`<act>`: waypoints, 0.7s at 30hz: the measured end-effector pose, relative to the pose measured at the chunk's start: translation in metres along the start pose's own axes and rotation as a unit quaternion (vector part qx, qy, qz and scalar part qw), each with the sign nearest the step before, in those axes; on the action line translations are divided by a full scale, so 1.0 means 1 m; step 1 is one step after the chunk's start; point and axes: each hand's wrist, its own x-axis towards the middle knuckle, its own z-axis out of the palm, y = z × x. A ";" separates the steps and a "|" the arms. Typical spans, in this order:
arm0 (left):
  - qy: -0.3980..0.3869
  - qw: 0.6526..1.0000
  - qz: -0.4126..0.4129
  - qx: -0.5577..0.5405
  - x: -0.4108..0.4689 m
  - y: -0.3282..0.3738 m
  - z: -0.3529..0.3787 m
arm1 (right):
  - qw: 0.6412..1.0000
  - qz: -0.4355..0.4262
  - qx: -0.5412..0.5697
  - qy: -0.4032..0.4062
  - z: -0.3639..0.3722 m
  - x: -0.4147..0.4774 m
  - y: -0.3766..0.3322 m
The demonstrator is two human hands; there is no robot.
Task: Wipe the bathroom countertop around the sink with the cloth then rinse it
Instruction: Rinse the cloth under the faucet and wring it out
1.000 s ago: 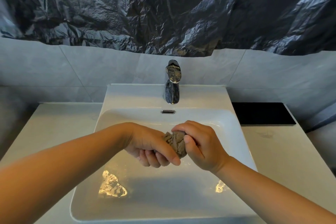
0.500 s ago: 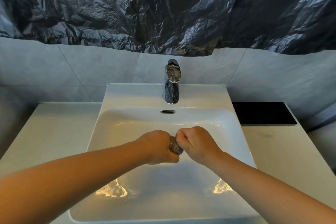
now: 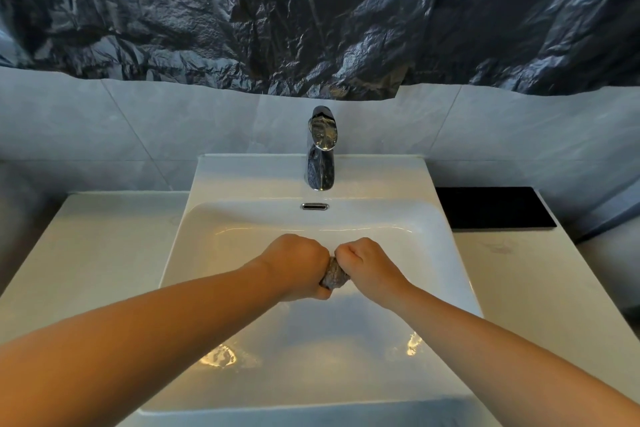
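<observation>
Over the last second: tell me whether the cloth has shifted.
No. The cloth stays over the middle of the sink, straight in front of the faucet; the left hand and right hand have only closed in, hiding more of it.

Left hand and right hand fisted, knuckles nearly meeting

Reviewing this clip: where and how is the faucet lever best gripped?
Likely the lever by its broad rounded front end, reached from the front over the sink: it slopes toward the person, with the wall close behind.
</observation>
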 end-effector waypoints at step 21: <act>0.045 0.619 -0.151 -0.769 -0.051 0.005 -0.013 | 0.914 0.072 0.394 0.064 -0.051 -0.046 -0.023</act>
